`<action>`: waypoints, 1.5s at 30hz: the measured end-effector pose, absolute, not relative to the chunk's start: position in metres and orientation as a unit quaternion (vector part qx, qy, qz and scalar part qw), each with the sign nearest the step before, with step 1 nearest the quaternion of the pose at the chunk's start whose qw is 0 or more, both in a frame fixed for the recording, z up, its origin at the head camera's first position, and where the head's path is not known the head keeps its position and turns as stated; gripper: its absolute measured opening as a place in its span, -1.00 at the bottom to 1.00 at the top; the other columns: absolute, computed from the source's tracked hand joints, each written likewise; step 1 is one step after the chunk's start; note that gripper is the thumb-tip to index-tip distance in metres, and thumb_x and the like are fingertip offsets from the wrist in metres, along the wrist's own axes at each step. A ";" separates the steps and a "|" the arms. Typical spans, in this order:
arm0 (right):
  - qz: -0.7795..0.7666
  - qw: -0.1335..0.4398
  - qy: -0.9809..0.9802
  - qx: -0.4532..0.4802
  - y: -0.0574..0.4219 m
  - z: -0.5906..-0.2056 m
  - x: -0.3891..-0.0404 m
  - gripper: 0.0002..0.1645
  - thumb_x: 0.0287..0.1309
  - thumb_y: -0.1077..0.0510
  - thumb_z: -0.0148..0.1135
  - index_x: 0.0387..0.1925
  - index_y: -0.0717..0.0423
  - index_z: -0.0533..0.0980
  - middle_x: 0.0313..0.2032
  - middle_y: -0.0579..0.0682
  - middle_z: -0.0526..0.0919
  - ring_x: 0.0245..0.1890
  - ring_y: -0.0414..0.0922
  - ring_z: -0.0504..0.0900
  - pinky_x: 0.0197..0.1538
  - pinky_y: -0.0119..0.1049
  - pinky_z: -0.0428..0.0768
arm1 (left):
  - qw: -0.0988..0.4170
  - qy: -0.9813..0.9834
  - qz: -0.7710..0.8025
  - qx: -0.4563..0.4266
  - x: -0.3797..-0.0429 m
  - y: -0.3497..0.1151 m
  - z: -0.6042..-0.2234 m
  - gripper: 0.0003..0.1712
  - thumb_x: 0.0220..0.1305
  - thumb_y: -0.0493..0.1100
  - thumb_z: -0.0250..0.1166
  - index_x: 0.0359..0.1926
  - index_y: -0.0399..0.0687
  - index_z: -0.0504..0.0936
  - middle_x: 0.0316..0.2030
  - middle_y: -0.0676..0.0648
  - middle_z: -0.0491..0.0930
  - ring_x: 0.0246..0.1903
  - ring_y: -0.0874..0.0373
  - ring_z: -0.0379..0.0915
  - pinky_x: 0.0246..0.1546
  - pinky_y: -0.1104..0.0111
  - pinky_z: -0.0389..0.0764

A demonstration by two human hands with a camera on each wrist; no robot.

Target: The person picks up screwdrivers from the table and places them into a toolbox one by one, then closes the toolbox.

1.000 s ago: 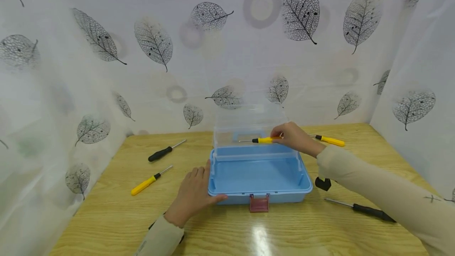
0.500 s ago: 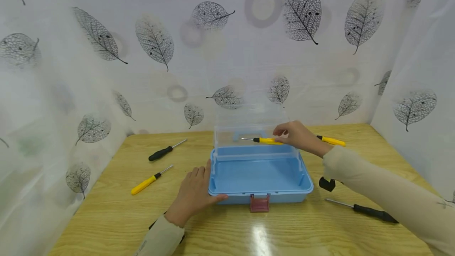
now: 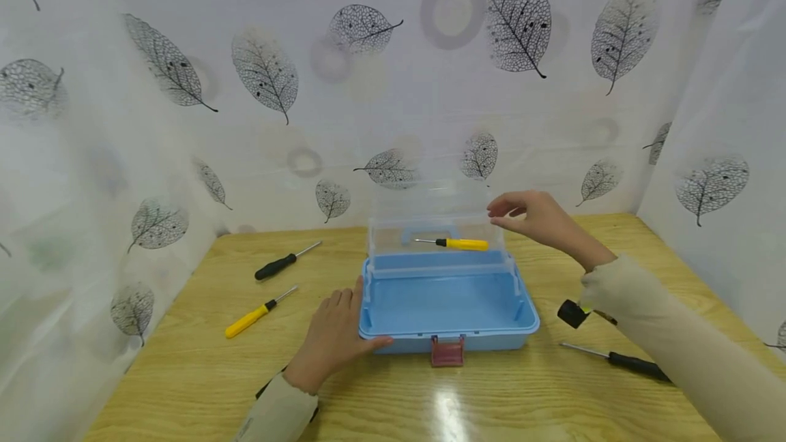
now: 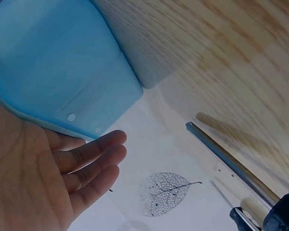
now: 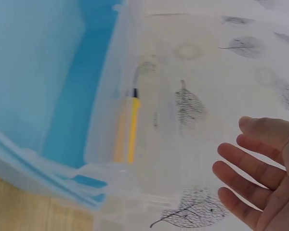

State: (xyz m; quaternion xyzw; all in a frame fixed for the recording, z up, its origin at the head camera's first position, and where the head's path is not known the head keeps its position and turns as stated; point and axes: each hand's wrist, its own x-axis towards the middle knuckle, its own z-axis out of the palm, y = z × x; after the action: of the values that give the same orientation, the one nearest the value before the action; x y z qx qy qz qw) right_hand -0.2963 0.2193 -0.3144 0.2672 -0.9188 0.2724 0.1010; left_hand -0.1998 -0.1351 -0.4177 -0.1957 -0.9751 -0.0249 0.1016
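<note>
A light blue toolbox stands with its clear lid swung back. In the lid lies a yellow-handled screwdriver, its shaft pointing left; the right wrist view shows its handle through the plastic. My left hand rests against the box's left end, thumb along the front edge. Its fingers are nearly straight in the left wrist view. Just right of the lid, my right hand is raised with loosely bent fingers and holds nothing. The box's tray is bare inside.
Left of the box lie a black screwdriver and a yellow screwdriver. To the right are another black screwdriver and a black-ended object, partly under the right sleeve. A leaf-print curtain hangs behind the wooden table.
My right hand has let go of the yellow screwdriver in the lid and moved up and right. It now covers the spot where another yellow screwdriver showed. The left hand has stayed put.
</note>
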 end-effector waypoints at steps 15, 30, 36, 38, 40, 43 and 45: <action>0.391 0.084 -0.899 0.179 0.283 -0.300 -0.264 -0.63 0.27 0.08 0.14 0.05 0.14 0.52 -0.18 -0.40 0.64 -0.23 -0.55 0.58 -0.18 -0.68 0.50 | 0.103 -0.974 -0.032 -0.199 -0.201 -0.134 -0.419 0.32 -0.13 0.55 0.21 0.37 -0.37 0.10 -0.04 -0.27 0.52 -0.03 -0.10 0.47 -0.01 0.13 0.52; 0.474 0.094 -0.869 0.105 0.347 -0.338 -0.277 -0.59 0.30 0.09 0.08 0.08 0.24 0.48 -0.27 -0.50 0.63 -0.24 -0.49 0.59 -0.19 -0.65 0.52 | 0.107 -0.974 -0.031 -0.196 -0.201 -0.135 -0.420 0.33 -0.14 0.55 0.21 0.36 -0.38 0.12 -0.04 -0.27 0.53 -0.05 -0.11 0.48 -0.04 0.12 0.54; 0.517 0.075 -0.847 0.101 0.365 -0.360 -0.290 -0.66 0.32 0.08 0.04 0.08 0.05 0.50 -0.23 -0.46 0.64 -0.19 -0.46 0.60 -0.18 -0.61 0.54 | 0.105 -0.974 -0.029 -0.198 -0.201 -0.135 -0.421 0.32 -0.12 0.56 0.19 0.37 -0.37 0.11 -0.04 -0.28 0.53 -0.03 -0.11 0.48 -0.03 0.11 0.53; 0.533 0.070 -0.837 0.101 0.371 -0.365 -0.294 -0.69 0.32 0.09 0.05 0.05 -0.01 0.52 -0.22 -0.45 0.64 -0.20 -0.46 0.60 -0.18 -0.61 0.55 | 0.104 -0.974 -0.029 -0.199 -0.202 -0.135 -0.420 0.32 -0.12 0.56 0.19 0.37 -0.38 0.11 -0.03 -0.28 0.53 -0.03 -0.11 0.48 -0.02 0.11 0.53; 0.562 0.061 -0.819 0.101 0.375 -0.370 -0.299 -0.73 0.32 0.11 0.06 0.01 -0.06 0.54 -0.23 -0.44 0.65 -0.21 -0.46 0.61 -0.19 -0.60 0.56 | 0.102 -0.974 -0.030 -0.199 -0.202 -0.135 -0.419 0.32 -0.12 0.56 0.19 0.37 -0.38 0.11 -0.03 -0.28 0.53 -0.03 -0.11 0.47 -0.01 0.12 0.53; 0.600 0.045 -0.794 0.091 0.380 -0.376 -0.304 -0.77 0.30 0.12 0.07 -0.07 -0.15 0.56 -0.25 -0.42 0.66 -0.23 -0.45 0.61 -0.22 -0.59 0.57 | 0.099 -0.974 -0.036 -0.199 -0.201 -0.136 -0.418 0.32 -0.12 0.56 0.20 0.36 -0.39 0.11 -0.03 -0.29 0.52 -0.02 -0.11 0.47 -0.01 0.11 0.53; 0.607 0.039 -0.790 0.077 0.383 -0.380 -0.308 -0.80 0.30 0.10 0.08 -0.11 -0.21 0.55 -0.26 -0.44 0.65 -0.24 -0.46 0.61 -0.23 -0.59 0.57 | 0.095 -0.975 -0.040 -0.197 -0.201 -0.136 -0.418 0.32 -0.12 0.55 0.20 0.37 -0.38 0.11 -0.02 -0.29 0.51 -0.01 -0.12 0.46 0.00 0.10 0.52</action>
State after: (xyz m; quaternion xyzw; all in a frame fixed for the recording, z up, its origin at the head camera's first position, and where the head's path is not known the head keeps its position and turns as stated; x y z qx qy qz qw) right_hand -0.3077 0.3826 -0.3802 0.0771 -0.7904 0.6065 0.0389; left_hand -0.2012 -0.1356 -0.4178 -0.1967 -0.9750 -0.0397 0.0951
